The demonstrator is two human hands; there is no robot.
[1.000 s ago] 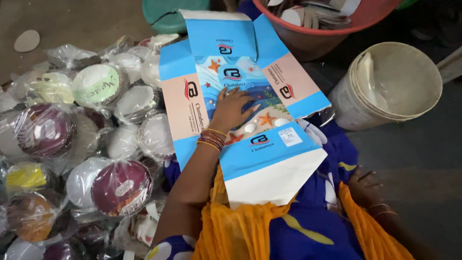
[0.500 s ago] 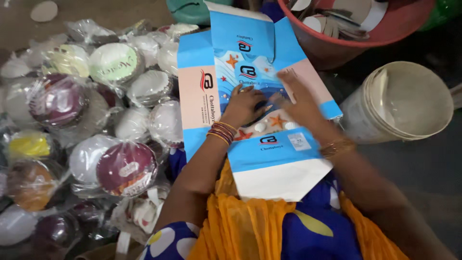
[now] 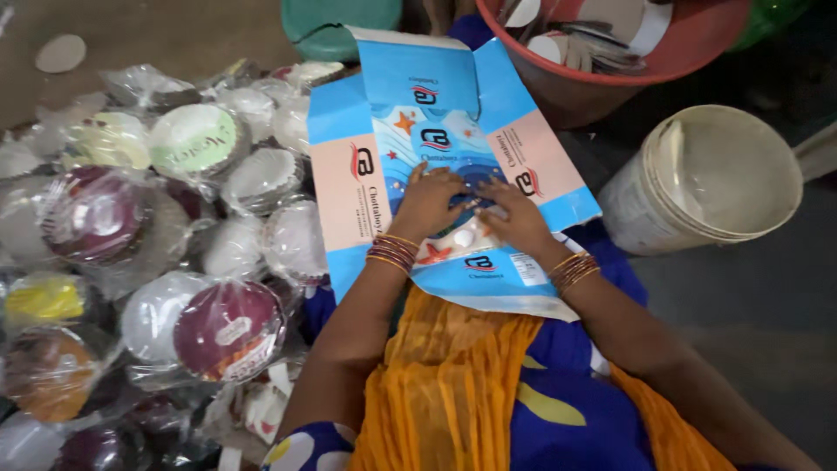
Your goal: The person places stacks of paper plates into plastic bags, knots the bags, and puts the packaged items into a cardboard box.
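Note:
A flat, unfolded cardboard box blank [image 3: 440, 113], blue with pink side flaps, lies across my lap. My left hand [image 3: 429, 202] presses on its middle, fingers spread. My right hand [image 3: 514, 218] rests beside it on the same panel, fingertips almost meeting the left. Several small white round pieces [image 3: 465, 237] sit on the blank between my wrists. Both wrists wear bangles.
To my left lies a heap of plastic-wrapped round packs [image 3: 148, 253] in white, purple, green and yellow. A red tub [image 3: 610, 87] with cardboard pieces stands behind the blank. A white bucket [image 3: 724, 179] stands to the right, a green tub [image 3: 336, 26] at the top.
My right hand has come up from my lap onto the blank beside the left hand. The left hand stayed pressed on the middle panel.

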